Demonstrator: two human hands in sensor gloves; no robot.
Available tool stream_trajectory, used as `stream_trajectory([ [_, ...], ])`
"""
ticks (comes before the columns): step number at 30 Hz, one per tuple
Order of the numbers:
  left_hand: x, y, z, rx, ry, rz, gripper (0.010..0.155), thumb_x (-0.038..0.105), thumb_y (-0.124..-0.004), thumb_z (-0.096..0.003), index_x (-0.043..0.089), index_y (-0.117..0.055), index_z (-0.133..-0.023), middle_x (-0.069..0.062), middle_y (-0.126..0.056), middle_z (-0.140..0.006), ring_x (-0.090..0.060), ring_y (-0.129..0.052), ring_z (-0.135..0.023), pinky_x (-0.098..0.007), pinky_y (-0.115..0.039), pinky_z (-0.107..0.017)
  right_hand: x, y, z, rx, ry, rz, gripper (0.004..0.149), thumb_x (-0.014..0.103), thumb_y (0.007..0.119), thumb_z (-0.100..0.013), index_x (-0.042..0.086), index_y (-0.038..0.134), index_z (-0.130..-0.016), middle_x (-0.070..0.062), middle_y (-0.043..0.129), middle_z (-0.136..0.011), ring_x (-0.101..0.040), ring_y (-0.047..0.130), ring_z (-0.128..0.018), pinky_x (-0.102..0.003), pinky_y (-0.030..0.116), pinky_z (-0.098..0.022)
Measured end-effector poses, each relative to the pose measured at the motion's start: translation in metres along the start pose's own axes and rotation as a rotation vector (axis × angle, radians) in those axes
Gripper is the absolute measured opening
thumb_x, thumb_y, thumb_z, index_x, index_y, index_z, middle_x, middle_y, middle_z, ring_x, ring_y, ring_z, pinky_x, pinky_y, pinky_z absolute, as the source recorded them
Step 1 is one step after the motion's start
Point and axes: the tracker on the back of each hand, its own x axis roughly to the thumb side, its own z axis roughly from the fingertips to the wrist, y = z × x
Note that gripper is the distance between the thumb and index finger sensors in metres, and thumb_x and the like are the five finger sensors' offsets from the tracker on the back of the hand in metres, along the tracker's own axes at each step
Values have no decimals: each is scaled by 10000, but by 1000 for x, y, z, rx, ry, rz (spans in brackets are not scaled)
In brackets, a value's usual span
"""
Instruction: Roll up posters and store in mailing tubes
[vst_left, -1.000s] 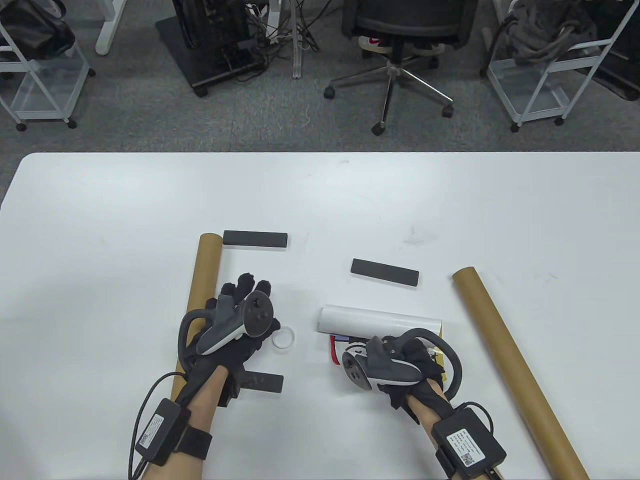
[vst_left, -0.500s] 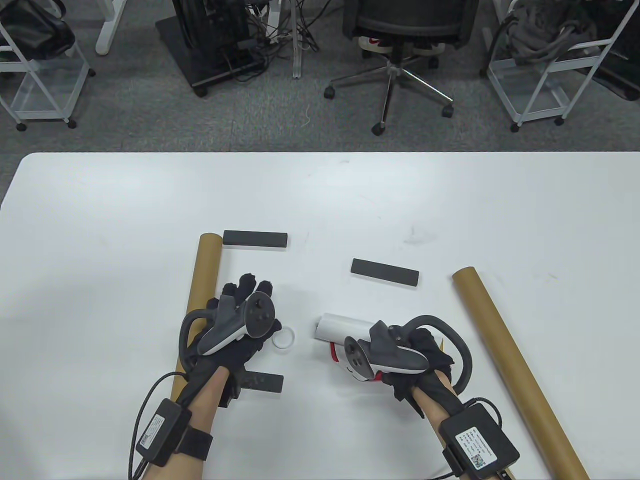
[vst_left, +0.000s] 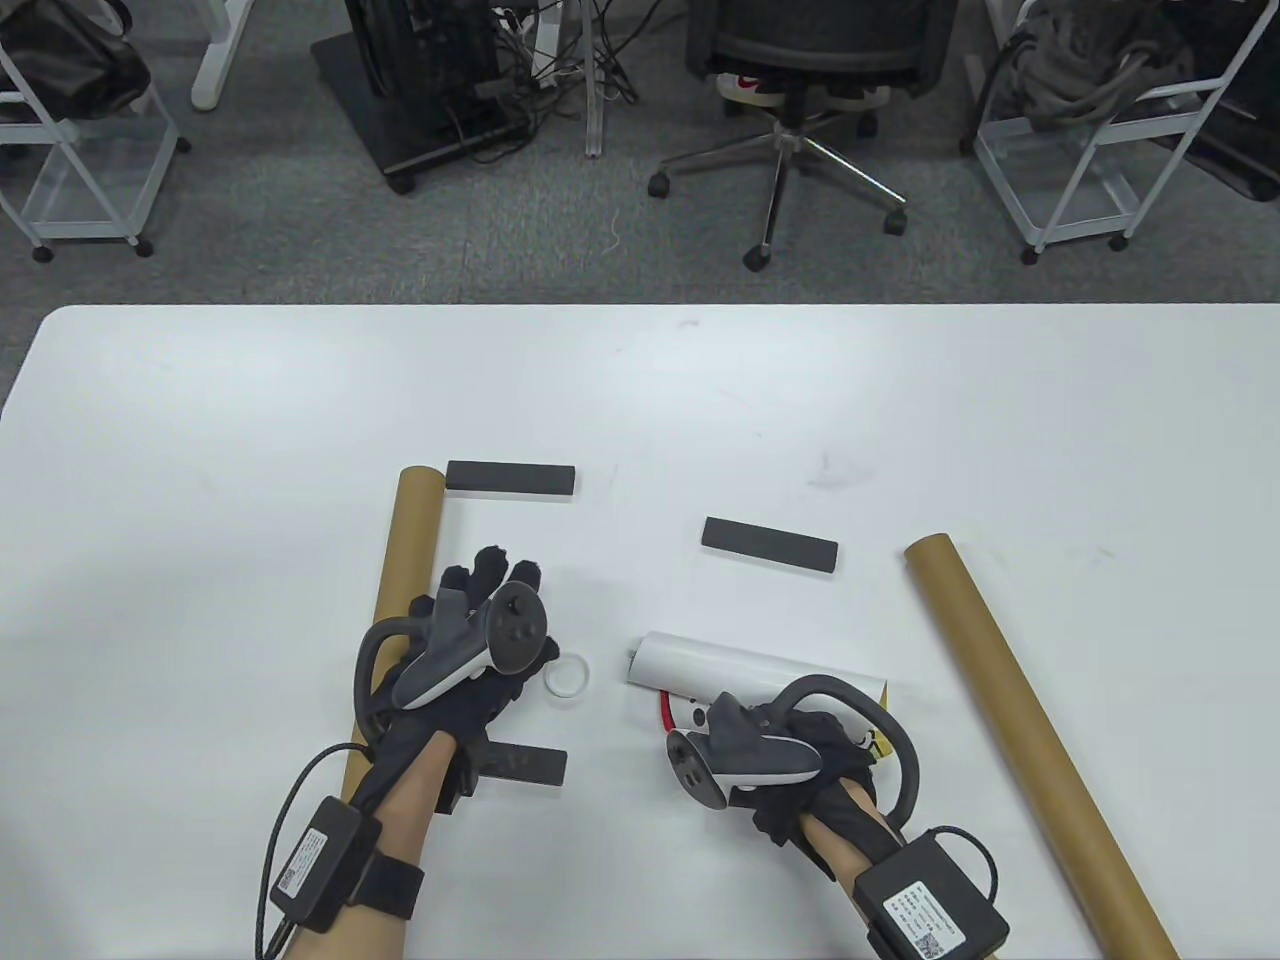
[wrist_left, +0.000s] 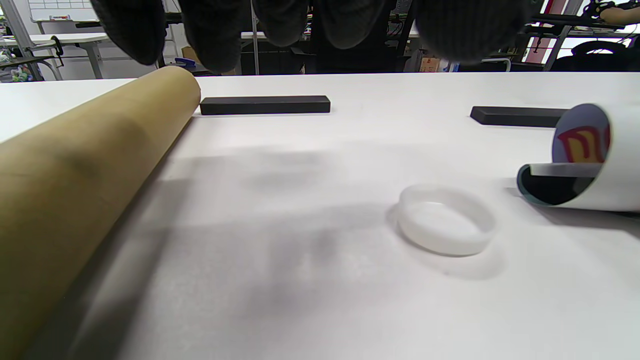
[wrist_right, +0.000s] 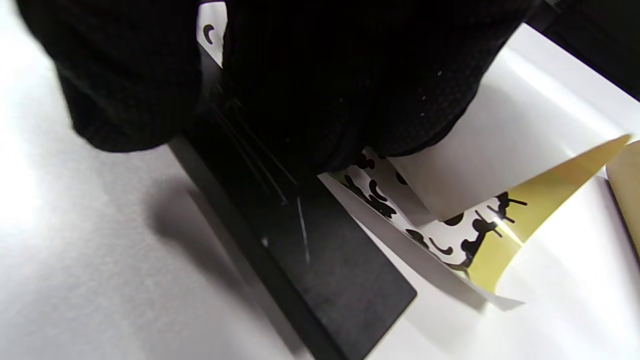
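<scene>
No text could be read: the white labels on the wrist boxes carried print and QR codes, all too small.

Gloved right hand seemingly presses on a black bar beside the curling poster.

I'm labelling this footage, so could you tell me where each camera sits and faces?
Table view: overhead, looking down; left hand, right hand enter from below.
Left wrist view: low, facing across the table; fingertips on top.
Right wrist view: close under dark glove.
Shared: rolled poster.
</scene>
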Motion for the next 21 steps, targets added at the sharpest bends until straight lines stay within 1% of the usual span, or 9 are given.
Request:
stream_trajectory([
  [2, 0, 0, 0, 0, 0, 5, 767, 587, -595, -562, 303, -345, -1229, -86, -302, -1338, -455, -494, -1204, -664, -491, -842, 0, 3, -3, -7, 4, -11, 641, 449, 873, -357, 190, 687, -913, -40, 868, -865, -230, 989, -722, -500, 851, -580],
  [6, -1, 0, 0, 1, 3, 4, 767, 589, -595, -561, 302, -348, -1228, -86, -300, -1337, -455, -493, -1203, -663, -491, -842, -4, 1, -2, 37, 3, -74, 666, 453, 864, -366, 192, 665, -945, -51, 837, -919, -267, 955, -782, -527, 811, -617],
  [9, -1, 1, 0, 5, 3, 3, 766, 588, -593, -561, 302, -348, -1228, -86, -300, -1337, -457, -492, -1203, -664, -491, -841, -12, -8, 4, -15, 24, -105, 643, 454, 852, -378, 193, 675, -938, -53, 844, -909, -268, 957, -773, -529, 812, -611],
  [11, -1, 1, 0, 6, 2, 3, 765, 588, -592, -561, 301, -352, -1228, -87, -303, -1336, -454, -494, -1203, -662, -493, -841, -18, -12, 8, -30, 50, -122, 626, 439, 843, -393, 189, 674, -941, -59, 841, -912, -273, 952, -778, -536, 804, -614],
  [14, -1, 1, 0, 5, 0, 6, 766, 588, -592, -561, 300, -353, -1229, -85, -305, -1336, -456, -493, -1203, -662, -493, -841, -29, -16, 13, -39, 88, -144, 596, 428, 834, -406, 191, 684, -932, -58, 847, -903, -278, 953, -770, -539, 801, -612],
  [17, -1, 1, 0, 8, 1, 4, 767, 588, -591, -562, 299, -346, -1229, -89, -296, -1337, -457, -489, -1204, -663, -491, -841, -39, -16, 18, -89, 122, -174, 591, 421, 835, -407, 188, 687, -929, -63, 848, -901, -283, 951, -771, -545, 796, -614],
  [19, -1, 3, 2, 35, 6, -15, 763, 587, -591, -561, 307, -340, -1225, -87, -295, -1336, -458, -489, -1202, -662, -491, -842, -46, -13, 20, -85, 152, -191, 600, 416, 837, -409, 181, 678, -938, -75, 832, -919, -303, 932, -798, -563, 771, -634],
  [21, 0, 6, 4, 50, 5, -37, 765, 587, -590, -561, 303, -344, -1227, -85, -300, -1336, -454, -490, -1203, -661, -492, -842, -51, -7, 21, -53, 161, -198, 608, 416, 837, -410, 181, 670, -946, -77, 820, -936, -314, 918, -818, -573, 755, -646],
])
